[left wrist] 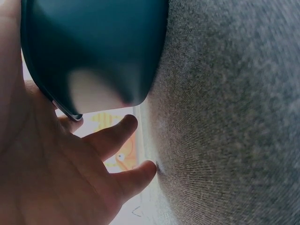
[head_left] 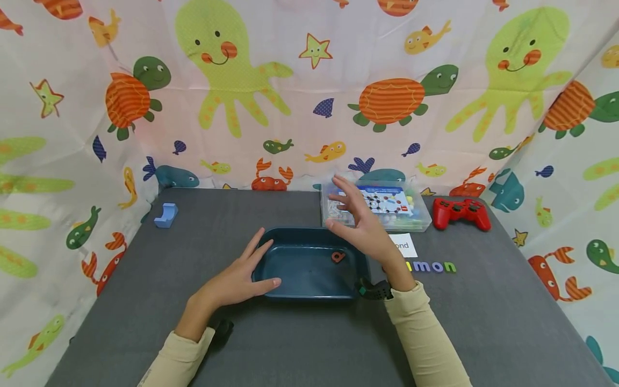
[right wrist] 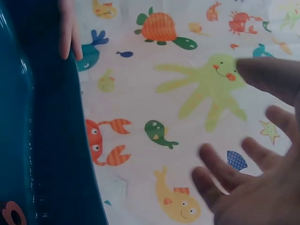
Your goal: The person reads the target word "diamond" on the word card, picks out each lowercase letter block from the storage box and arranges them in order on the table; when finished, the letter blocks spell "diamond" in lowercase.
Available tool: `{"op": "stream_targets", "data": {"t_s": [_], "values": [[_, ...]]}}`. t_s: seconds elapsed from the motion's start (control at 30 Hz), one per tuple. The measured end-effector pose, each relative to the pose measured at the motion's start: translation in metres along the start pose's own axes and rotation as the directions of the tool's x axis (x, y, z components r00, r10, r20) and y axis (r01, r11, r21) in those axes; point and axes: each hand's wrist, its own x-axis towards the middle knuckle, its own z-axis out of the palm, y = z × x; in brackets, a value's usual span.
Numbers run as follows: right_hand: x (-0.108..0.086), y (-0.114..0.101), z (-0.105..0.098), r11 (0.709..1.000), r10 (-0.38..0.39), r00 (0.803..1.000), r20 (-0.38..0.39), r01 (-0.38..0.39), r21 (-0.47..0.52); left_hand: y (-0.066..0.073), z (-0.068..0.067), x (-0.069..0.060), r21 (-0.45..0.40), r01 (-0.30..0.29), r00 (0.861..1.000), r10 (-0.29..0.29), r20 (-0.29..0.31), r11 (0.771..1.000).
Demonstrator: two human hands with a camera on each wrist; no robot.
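A dark teal tray [head_left: 302, 274] sits on the grey table, with a small orange-brown letter "a" [head_left: 338, 257] lying inside it. My left hand [head_left: 240, 279] is at the tray's left end, its fingers spread along the outside and its thumb over the near rim. In the left wrist view the tray's outer wall [left wrist: 98, 47] lies beside the palm, and the fingers extend past it. Above the tray's far right corner, my right hand [head_left: 361, 226] is raised with fingers apart and holds nothing. It stands clear of the tray wall [right wrist: 56, 122] in the right wrist view.
Behind my right hand stands a clear plastic box [head_left: 416, 212] of small parts. Right of it lies a red game controller [head_left: 461, 213]. A white card [head_left: 405, 245] and coloured letters [head_left: 437, 267] are partly hidden by my right arm. A light-blue block [head_left: 166, 215] lies far left.
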Motion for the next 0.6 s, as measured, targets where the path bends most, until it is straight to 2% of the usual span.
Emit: {"op": "stream_targets", "data": {"t_s": [0.1, 0.23, 0.47, 0.6], "values": [[-0.001, 0.001, 0.002, 0.997, 0.06, 0.994, 0.088, -0.055, -0.057, 0.0, -0.001, -0.001, 0.003, 0.004, 1.0, -0.004, 0.002, 1.0], [-0.003, 0.005, 0.004, 0.991, 0.112, 0.98, 0.166, -0.097, -0.094, 0.001, -0.001, 0.0, 0.006, 0.011, 1.0, -0.011, 0.005, 1.0], [-0.004, 0.013, 0.006, 0.986, 0.151, 0.956, 0.252, -0.128, -0.105, 0.003, -0.001, 0.0, 0.013, 0.022, 1.0, -0.022, 0.008, 1.0], [-0.005, 0.015, 0.005, 0.983, 0.165, 0.935, 0.313, -0.13, -0.132, 0.003, -0.001, 0.0, 0.021, 0.028, 1.0, -0.028, 0.007, 0.999]]}}
